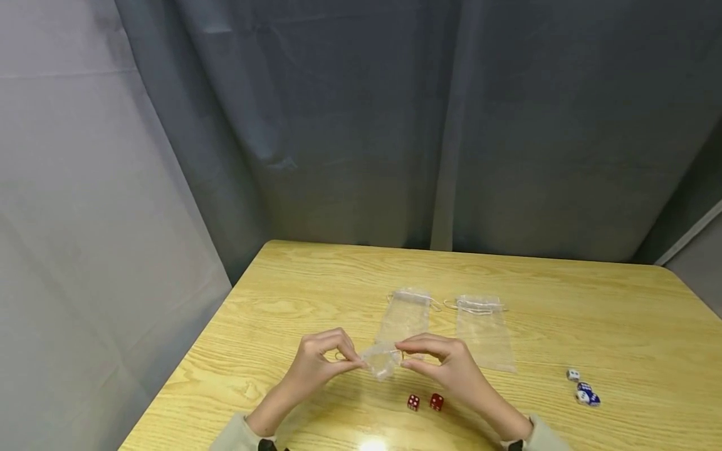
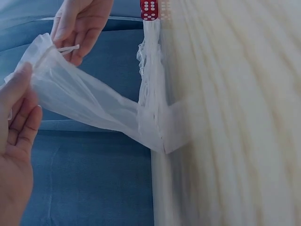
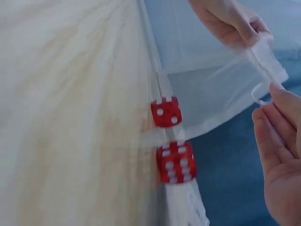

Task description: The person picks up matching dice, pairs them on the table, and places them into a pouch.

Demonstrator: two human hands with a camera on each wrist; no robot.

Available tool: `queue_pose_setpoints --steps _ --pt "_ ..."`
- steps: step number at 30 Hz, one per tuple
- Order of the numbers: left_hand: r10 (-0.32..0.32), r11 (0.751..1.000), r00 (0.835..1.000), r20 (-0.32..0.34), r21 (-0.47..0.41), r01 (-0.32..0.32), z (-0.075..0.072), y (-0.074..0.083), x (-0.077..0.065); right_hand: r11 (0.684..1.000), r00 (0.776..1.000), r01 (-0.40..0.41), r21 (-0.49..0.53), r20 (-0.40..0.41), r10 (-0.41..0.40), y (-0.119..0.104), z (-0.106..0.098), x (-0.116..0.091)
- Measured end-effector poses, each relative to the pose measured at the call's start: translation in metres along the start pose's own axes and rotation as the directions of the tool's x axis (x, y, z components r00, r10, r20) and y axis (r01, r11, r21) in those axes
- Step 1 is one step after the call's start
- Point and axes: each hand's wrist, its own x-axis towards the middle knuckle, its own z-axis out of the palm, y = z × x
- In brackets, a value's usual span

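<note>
A sheer white drawstring bag (image 1: pixel 379 361) is held up above the table between both hands. My left hand (image 1: pixel 324 356) pinches one side of its mouth between thumb and fingers. On the opposite side my right hand (image 1: pixel 448 362) pinches the mouth by its drawstring, and a small loop of string (image 3: pixel 257 94) shows at those fingertips. The bag's body (image 2: pixel 94 101) hangs down toward the tabletop in the left wrist view. Two red dice with white pips, one die (image 1: pixel 413 402) left of the other die (image 1: pixel 437 401), lie on the table just in front of the hands.
Two more sheer bags, a left bag (image 1: pixel 407 313) and a right bag (image 1: pixel 485 341), lie flat behind the hands. Toward the right sit a white die (image 1: pixel 573 374) and a small cluster of blue and white dice (image 1: pixel 586 393). Grey curtains (image 1: pixel 361 125) hang behind the wooden table (image 1: pixel 271 294).
</note>
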Motion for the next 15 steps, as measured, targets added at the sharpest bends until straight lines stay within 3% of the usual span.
queue_pose_setpoints --steps 4,7,10,15 --pt "0.021 1.0 1.0 -0.008 -0.02 -0.021 0.0 0.0 0.001 0.994 0.993 -0.112 0.019 -0.022 0.113 0.003 -0.011 -0.008" --pt "0.029 0.999 1.0 -0.013 -0.028 -0.029 0.0 0.0 0.001 0.99 0.99 -0.141 -0.02 -0.032 0.14 0.006 -0.016 -0.013" --pt "0.036 0.999 0.999 -0.016 -0.031 -0.036 0.001 0.001 0.002 0.989 0.996 -0.084 -0.119 -0.03 0.081 0.008 -0.019 -0.016" --pt "0.059 0.998 0.998 -0.017 -0.029 -0.059 0.002 0.001 0.003 0.962 0.993 0.115 -0.247 0.041 -0.108 0.011 -0.025 -0.021"
